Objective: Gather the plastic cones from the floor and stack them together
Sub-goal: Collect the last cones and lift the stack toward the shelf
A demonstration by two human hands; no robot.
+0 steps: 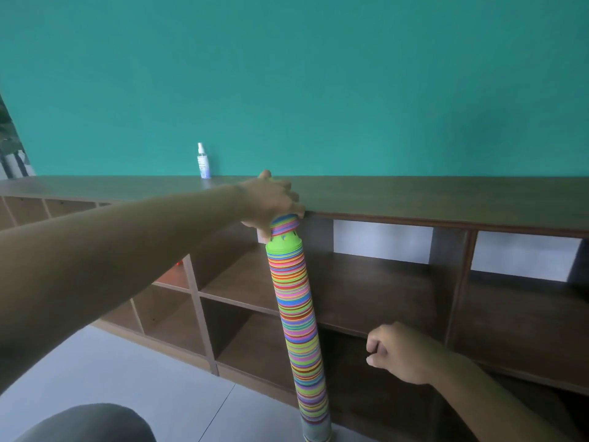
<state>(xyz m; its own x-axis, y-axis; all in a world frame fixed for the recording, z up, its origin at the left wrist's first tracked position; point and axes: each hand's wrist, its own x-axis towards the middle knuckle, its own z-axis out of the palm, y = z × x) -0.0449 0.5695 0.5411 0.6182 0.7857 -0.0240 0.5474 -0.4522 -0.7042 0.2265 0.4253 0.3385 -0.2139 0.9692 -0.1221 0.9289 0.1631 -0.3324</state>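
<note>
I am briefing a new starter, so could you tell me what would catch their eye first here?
First, the tall stack of cones, striped in many colours, standing on the floor before the wooden shelves. The left hand grips its top, while the right hand hangs curled and empty beside it. Behind, a teal wall and a small spray bottle on the shelf top.

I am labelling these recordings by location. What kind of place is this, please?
Probably a classroom or playroom, though I cannot be sure. A long low wooden cubby shelf runs along a teal wall, a tall stack of coloured plastic cones stands on the tiled floor, and a spray bottle sits on top.
</note>
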